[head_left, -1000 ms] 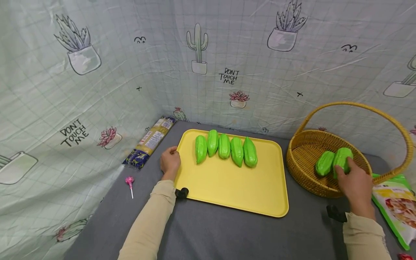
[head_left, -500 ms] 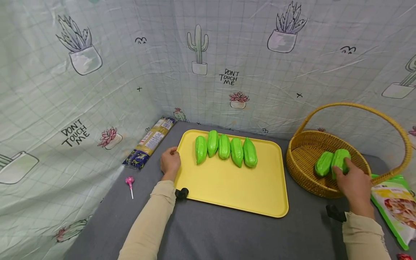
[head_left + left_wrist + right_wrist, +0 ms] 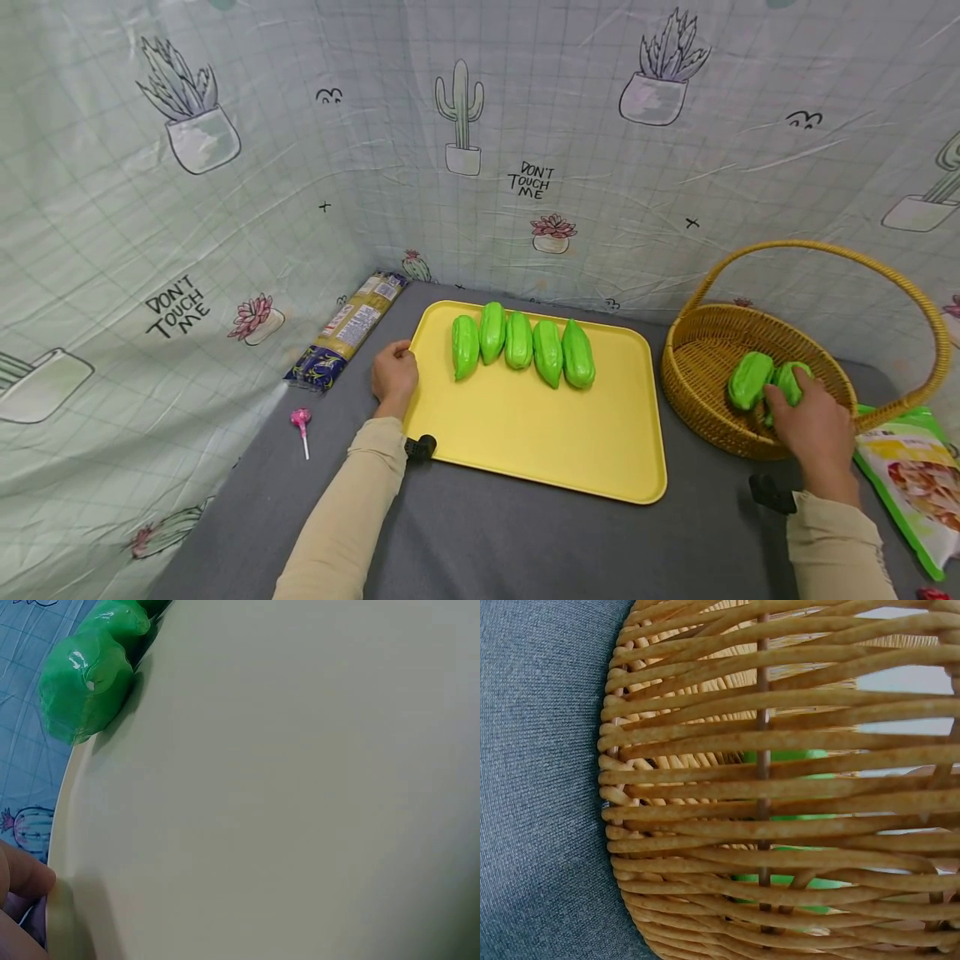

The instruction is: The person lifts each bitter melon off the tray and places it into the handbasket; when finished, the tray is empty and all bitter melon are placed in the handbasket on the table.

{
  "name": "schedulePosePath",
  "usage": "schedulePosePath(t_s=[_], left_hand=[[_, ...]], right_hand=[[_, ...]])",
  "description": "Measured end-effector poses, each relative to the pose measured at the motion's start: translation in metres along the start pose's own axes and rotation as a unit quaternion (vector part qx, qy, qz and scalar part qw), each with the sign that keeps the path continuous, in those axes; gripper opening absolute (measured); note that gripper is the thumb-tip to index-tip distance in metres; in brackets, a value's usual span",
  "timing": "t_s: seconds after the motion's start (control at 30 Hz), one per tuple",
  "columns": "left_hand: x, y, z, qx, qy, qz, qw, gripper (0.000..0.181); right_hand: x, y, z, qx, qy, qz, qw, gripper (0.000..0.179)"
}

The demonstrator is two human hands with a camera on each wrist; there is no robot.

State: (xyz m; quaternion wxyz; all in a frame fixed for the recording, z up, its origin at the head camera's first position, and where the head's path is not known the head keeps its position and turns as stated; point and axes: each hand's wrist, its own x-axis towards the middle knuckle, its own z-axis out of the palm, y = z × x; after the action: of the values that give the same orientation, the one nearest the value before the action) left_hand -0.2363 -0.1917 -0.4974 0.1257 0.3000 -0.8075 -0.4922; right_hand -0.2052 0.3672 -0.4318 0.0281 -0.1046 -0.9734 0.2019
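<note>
My left hand [image 3: 394,372] pinches the left rim of the yellow tray [image 3: 525,442]; in the left wrist view, its fingertips [image 3: 34,877] sit on the tray's edge. Several bright green ridged gourds [image 3: 518,340] lie in a row near the tray's back. At the right, my right hand [image 3: 816,429] reaches over the front rim of a wicker basket [image 3: 697,400] and holds a green gourd [image 3: 793,382], partly covered by the fingers. Another green gourd [image 3: 751,380] rests beside it. From the right wrist, the basket's weave [image 3: 705,825] hides most of the hand and gourds.
The basket's tall arched handle [image 3: 825,244] rises over the right hand. A colourful packaged bag [image 3: 911,475] lies right of the basket. On the left are a long packet [image 3: 348,329] and a pink lollipop [image 3: 301,419]. A printed cloth [image 3: 525,108] hangs behind the grey-covered table [image 3: 562,542].
In the basket, the gourd under my right hand has moved lower and turned, while the other gourd has shifted slightly. My right hand has moved slightly left; my left hand stays at the tray.
</note>
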Motion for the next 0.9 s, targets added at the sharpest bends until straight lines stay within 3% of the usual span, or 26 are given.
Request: schedulePosePath(t_s=[0.6, 0.9], left_hand=[[0.0005, 0.0021, -0.001, 0.001, -0.007, -0.001, 1.0, 0.033], [-0.001, 0.0023, -0.0019, 0.006, -0.012, -0.01, 0.9999, 0.033]], right_hand=[[-0.002, -0.0039, -0.0023, 0.067, 0.045, 0.003, 0.9967, 0.069], [-0.0049, -0.0056, 0.0054, 0.121, 0.107, 0.006, 0.9869, 0.062]])
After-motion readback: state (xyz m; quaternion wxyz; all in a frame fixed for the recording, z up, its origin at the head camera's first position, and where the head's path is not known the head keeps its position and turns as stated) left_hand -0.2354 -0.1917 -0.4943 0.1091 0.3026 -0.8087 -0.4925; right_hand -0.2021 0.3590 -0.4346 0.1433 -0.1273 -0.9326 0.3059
